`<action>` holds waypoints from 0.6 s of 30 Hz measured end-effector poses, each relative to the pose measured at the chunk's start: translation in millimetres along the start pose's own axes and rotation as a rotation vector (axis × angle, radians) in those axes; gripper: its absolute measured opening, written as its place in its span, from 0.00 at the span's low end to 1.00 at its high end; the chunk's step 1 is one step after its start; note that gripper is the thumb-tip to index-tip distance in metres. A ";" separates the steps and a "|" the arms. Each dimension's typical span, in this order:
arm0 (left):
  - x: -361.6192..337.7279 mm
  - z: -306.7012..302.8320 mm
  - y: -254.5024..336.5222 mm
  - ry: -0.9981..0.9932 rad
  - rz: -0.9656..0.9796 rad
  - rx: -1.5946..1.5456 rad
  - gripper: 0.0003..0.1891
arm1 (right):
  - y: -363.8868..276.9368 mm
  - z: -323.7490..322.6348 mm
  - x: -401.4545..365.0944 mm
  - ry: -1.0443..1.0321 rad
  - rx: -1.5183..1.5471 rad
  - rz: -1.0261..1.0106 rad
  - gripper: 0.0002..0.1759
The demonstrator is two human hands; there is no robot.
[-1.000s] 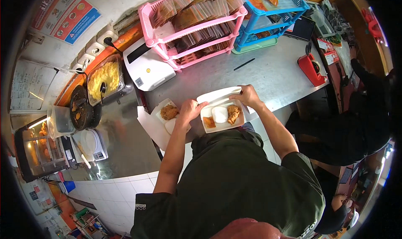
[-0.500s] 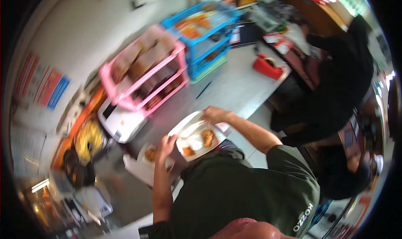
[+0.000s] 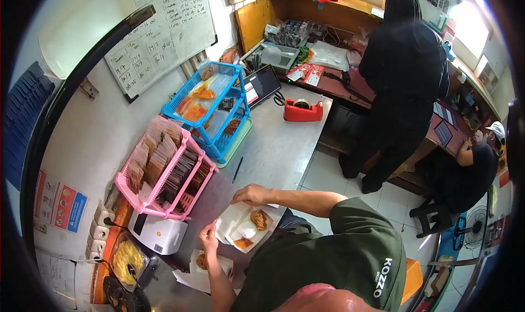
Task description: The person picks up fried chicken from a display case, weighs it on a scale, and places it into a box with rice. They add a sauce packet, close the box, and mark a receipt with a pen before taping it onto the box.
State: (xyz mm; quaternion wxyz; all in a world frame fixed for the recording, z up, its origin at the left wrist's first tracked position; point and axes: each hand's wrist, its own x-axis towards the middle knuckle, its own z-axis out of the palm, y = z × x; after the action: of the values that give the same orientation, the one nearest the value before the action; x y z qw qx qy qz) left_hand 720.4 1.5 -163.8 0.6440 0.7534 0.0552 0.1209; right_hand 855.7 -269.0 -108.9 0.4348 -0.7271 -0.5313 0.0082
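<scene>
An open white paper food box is tilted between my two hands above the steel table. Inside are a piece of fried chicken, a white lump that looks like rice, and an orange sachet. My left hand pinches the box's left edge. At the far edge, my right hand has its fingers closed on the lid side. A second open food box, also with fried chicken, sits on the table beside my left forearm, which partly hides it.
Pink rack and blue rack with packets stand along the wall. A white device, a black pen, a red tape dispenser and a tub of yellow food are around. One person stands; another sits.
The view has swung and sharpened, bringing the whiteboard and the back desk into sight. Both hands still hold the food box.
</scene>
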 end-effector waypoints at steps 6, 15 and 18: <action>-2.1 -2.3 31.2 -0.127 0.135 0.148 0.07 | 2.0 3.6 -5.4 0.041 -0.114 -0.059 0.14; 19.4 13.4 75.2 -0.133 -0.133 0.281 0.13 | -22.1 -1.3 16.3 -0.124 0.094 0.291 0.10; 19.8 10.3 63.9 -0.207 -0.247 0.276 0.09 | -26.2 -3.6 20.6 -0.243 0.046 0.387 0.12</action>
State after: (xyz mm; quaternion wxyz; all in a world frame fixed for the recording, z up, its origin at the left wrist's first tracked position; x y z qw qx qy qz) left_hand 737.5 -14.1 -100.2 0.5469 0.8304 0.0967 -0.0454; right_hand 846.4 -253.7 -80.6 0.3745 -0.7989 -0.4300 0.1913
